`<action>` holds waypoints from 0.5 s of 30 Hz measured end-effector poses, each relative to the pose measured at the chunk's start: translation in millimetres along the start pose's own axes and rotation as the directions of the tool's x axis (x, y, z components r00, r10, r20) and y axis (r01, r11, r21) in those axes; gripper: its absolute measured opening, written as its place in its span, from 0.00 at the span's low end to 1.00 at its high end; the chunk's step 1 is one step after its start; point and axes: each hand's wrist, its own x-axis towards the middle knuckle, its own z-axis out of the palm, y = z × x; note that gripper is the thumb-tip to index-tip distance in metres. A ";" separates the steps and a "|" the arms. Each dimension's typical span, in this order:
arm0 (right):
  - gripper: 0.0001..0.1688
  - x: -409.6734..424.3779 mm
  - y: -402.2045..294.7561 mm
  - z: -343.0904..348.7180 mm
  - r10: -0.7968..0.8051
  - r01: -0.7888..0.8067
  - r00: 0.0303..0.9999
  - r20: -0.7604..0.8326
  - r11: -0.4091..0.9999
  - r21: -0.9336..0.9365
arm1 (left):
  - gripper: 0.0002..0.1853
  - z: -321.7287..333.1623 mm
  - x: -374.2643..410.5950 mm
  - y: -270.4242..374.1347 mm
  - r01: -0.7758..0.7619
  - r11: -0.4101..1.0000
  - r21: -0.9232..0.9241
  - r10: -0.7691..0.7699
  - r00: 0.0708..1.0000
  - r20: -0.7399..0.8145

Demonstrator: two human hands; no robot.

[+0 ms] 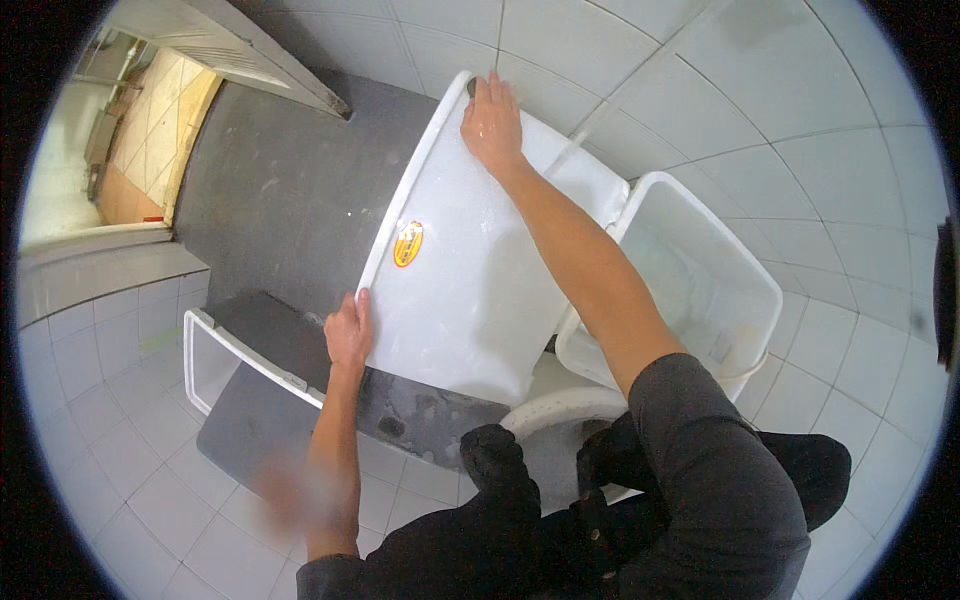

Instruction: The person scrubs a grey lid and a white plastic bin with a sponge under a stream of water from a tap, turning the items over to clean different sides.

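A large white plastic tub (450,315), wet and bearing a yellow and red sticker (408,244), lies on its side before me. My left hand (349,330) grips its thick rim at the lower left, thumb over the edge. Near the rim's far corner, my right hand (493,124) rests on the tub's wall with fingers stretched towards the tiles. Water drops shine on the back of that hand. Beside its fingertips shows a small dark round thing (472,88); I cannot tell whether it is held or part of the tub.
A second white tub (761,292) with clear water stands at the right, against the tiled wall (817,180). Between my knees is a white round-rimmed basin (555,414). Another white-rimmed container (255,356) lies at the left. Beyond the grey floor (285,180), a door (262,56) stands open.
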 end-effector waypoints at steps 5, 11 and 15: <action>0.29 -118.9 -28.9 -10.8 -0.390 0.255 0.886 0.252 0.862 0.438 | 0.29 1.6 3.2 3.1 0.024 0.999 0.046 -0.026 0.999 0.043; 0.26 -70.2 -43.9 -5.7 -0.134 0.063 0.986 0.099 0.850 0.523 | 0.28 -1.0 -0.4 -1.7 0.030 0.998 0.055 -0.031 0.999 0.028; 0.27 -4.1 -10.5 21.4 -0.382 0.272 0.900 0.210 0.868 0.416 | 0.27 1.7 2.1 -3.5 0.019 0.997 0.072 -0.020 1.000 0.017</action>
